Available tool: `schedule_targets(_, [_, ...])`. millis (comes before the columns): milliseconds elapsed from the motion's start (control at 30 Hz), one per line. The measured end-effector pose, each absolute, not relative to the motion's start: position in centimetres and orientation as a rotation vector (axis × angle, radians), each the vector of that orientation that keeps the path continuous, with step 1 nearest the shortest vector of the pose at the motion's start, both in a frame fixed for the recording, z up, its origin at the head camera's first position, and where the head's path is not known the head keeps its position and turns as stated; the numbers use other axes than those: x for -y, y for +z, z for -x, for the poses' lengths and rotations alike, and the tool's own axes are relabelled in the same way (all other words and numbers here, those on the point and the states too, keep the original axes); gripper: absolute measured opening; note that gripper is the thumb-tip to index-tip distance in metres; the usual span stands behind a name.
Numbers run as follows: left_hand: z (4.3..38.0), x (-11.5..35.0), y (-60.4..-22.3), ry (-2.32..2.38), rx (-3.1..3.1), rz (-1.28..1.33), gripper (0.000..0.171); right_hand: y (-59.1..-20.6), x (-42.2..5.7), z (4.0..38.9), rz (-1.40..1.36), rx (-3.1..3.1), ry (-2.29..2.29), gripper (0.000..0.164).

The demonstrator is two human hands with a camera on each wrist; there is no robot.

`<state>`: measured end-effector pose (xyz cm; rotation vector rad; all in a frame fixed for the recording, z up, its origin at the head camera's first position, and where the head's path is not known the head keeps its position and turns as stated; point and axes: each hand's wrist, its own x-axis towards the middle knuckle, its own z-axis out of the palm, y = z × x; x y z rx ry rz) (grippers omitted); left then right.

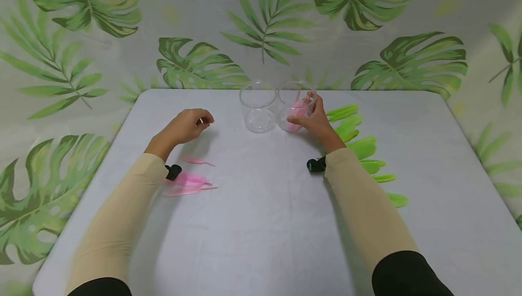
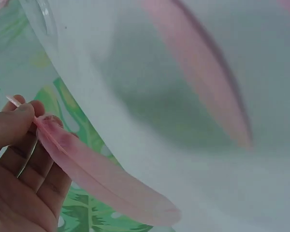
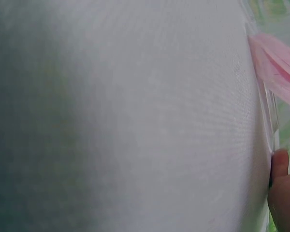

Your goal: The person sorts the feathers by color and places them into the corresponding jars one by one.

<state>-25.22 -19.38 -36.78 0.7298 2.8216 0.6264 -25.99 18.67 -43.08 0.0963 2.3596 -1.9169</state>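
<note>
Pink feather (image 2: 104,176) pinched in left hand (image 1: 184,126); right hand (image 1: 316,121) grips clear cup (image 1: 284,111)

Your left hand (image 1: 183,127) and right hand (image 1: 313,115) are bare. You wear a plain left beige sleeve (image 1: 112,216), faintly creased, and a matching right beige sleeve (image 1: 367,205). Your left black sleeve (image 1: 99,288) and right black sleeve (image 1: 409,275) have curved hems. Your left wrist camera (image 1: 174,172) and right wrist camera (image 1: 316,165) are small and black.
</note>
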Motion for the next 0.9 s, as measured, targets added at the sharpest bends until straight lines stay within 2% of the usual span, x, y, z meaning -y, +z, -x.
schedule_targets(333, [27.2, 17.5, -36.0, 0.732, -2.806, -0.646, 0.021, -43.4, -18.9, 26.0, -0.104, -2.385, -1.889, 0.107])
schedule_targets(567, [28.0, 18.1, -36.0, 0.785, -2.781, -0.538, 0.023, -43.4, -18.7, 26.1, -0.105, -2.377, -1.889, 0.106])
schedule_targets(900, [30.1, 19.1, -31.1, 1.056, -2.802, -0.327, 0.039, -40.2, -18.1, 24.5, -0.125, -2.332, -1.86, 0.108])
